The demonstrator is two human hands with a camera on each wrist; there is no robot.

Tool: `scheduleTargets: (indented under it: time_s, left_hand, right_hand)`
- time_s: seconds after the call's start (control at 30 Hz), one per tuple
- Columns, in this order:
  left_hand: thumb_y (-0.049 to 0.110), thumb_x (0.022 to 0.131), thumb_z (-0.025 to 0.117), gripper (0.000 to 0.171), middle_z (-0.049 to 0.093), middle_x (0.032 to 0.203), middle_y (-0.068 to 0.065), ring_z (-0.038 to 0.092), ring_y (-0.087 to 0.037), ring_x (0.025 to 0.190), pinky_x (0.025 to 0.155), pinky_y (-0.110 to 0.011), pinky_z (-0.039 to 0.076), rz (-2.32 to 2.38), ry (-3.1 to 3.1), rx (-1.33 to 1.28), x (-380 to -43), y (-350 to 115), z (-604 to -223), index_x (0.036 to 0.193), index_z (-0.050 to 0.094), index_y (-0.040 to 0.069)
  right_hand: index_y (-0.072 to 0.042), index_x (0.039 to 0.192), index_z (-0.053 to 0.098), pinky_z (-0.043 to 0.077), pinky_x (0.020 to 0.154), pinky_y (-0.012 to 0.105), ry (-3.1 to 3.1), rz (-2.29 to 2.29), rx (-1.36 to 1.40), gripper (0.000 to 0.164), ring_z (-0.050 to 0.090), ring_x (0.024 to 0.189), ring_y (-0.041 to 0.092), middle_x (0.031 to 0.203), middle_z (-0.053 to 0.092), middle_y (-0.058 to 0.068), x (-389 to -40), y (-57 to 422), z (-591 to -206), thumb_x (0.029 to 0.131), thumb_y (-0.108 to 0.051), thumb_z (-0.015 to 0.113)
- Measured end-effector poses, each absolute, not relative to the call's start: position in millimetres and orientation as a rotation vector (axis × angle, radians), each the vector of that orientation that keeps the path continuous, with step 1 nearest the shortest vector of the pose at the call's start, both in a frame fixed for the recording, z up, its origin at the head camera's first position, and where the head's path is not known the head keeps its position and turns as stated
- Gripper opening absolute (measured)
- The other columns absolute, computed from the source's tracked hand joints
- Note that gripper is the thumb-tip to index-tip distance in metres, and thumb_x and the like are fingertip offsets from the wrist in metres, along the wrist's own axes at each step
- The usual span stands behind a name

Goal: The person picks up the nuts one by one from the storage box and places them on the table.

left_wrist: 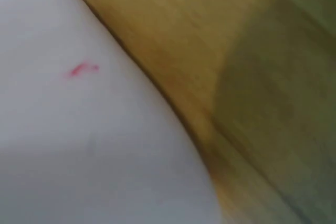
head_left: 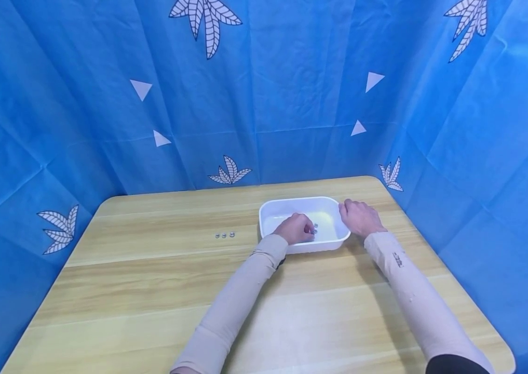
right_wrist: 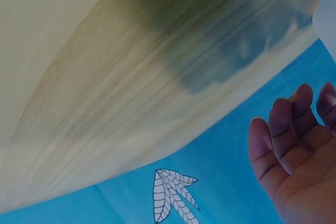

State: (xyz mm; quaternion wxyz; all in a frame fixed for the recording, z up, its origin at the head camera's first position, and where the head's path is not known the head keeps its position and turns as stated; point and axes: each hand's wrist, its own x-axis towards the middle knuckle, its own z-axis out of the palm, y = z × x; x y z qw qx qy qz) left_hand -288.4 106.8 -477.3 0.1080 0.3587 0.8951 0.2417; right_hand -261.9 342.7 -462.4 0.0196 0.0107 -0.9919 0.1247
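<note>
A white rectangular tray [head_left: 270, 209] stands on the wooden table toward the back right. My left hand [head_left: 295, 228] reaches over its near rim, fingers bent down and pinching a small shiny metal ball at the tray floor. Right beside those fingertips lie other small metal balls [head_left: 316, 225]. At the tray's right end my right hand [head_left: 361, 217] grips the rim; the right wrist view shows its bent fingers [right_wrist: 283, 135] outside the tray wall. Left of the tray, three more metal balls [head_left: 224, 236] sit in a row on the table. The left wrist view shows only sleeve and table.
The wooden table [head_left: 151, 291] has rounded corners. A blue curtain [head_left: 292, 104] with white leaf and triangle prints closes off the back and both sides, close to the table's far edge.
</note>
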Motion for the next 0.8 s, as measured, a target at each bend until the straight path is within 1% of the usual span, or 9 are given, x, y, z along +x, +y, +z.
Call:
scheduleTargets:
  time_s: [0.1,0.27,0.47,0.57,0.67,0.8]
  left_hand:
    - [0.015,0.092,0.077,0.01,0.077,0.095,-0.001,0.06,-0.009,0.083,0.073,-0.018,0.049,0.691,2.629,1.072,-288,107,-477,0.101,0.082,0.012]
    - [0.014,0.092,0.077,0.009,0.077,0.094,-0.002,0.059,-0.008,0.081,0.072,-0.017,0.048,0.689,2.618,1.067,-287,106,-475,0.1,0.081,0.011]
    - [0.014,0.093,0.076,0.006,0.078,0.092,0.0,0.06,-0.009,0.084,0.078,-0.019,0.051,0.674,2.612,1.039,-285,105,-471,0.095,0.081,0.011]
    - [0.015,0.094,0.075,0.007,0.076,0.09,0.0,0.06,-0.01,0.085,0.08,-0.02,0.05,0.643,2.623,1.008,-283,105,-470,0.092,0.08,0.011]
    - [0.018,0.092,0.076,0.009,0.073,0.088,0.001,0.06,-0.012,0.085,0.08,-0.022,0.051,0.605,2.639,0.955,-281,105,-468,0.088,0.078,0.011]
    - [0.024,0.091,0.079,0.016,0.068,0.086,0.001,0.059,-0.012,0.083,0.076,-0.024,0.051,0.553,2.667,0.918,-279,105,-466,0.084,0.073,0.011]
  right_hand:
    - [0.003,0.125,0.06,0.054,0.093,0.063,-3.076,0.381,0.046,0.057,0.066,0.108,0.046,0.116,0.069,0.027,-262,342,-462,0.111,-0.039,0.024]
    - [0.003,0.127,0.06,0.054,0.094,0.064,-3.076,0.377,0.049,0.056,0.066,0.109,0.047,0.118,0.069,0.027,-262,342,-462,0.111,-0.037,0.025]
    - [0.004,0.132,0.058,0.053,0.097,0.064,-3.086,0.369,0.047,0.059,0.065,0.114,0.048,0.123,0.068,0.028,-262,341,-460,0.111,-0.037,0.022]
    - [0.004,0.132,0.058,0.053,0.098,0.064,-3.085,0.368,0.043,0.06,0.065,0.115,0.048,0.125,0.068,0.028,-262,341,-460,0.111,-0.038,0.022]
    - [0.004,0.132,0.058,0.053,0.098,0.063,-3.089,0.364,0.042,0.061,0.065,0.115,0.048,0.125,0.068,0.028,-262,341,-461,0.111,-0.039,0.02]
    - [0.004,0.132,0.058,0.053,0.099,0.064,-3.096,0.376,0.041,0.061,0.064,0.116,0.048,0.126,0.067,0.028,-261,340,-462,0.111,-0.039,0.021]
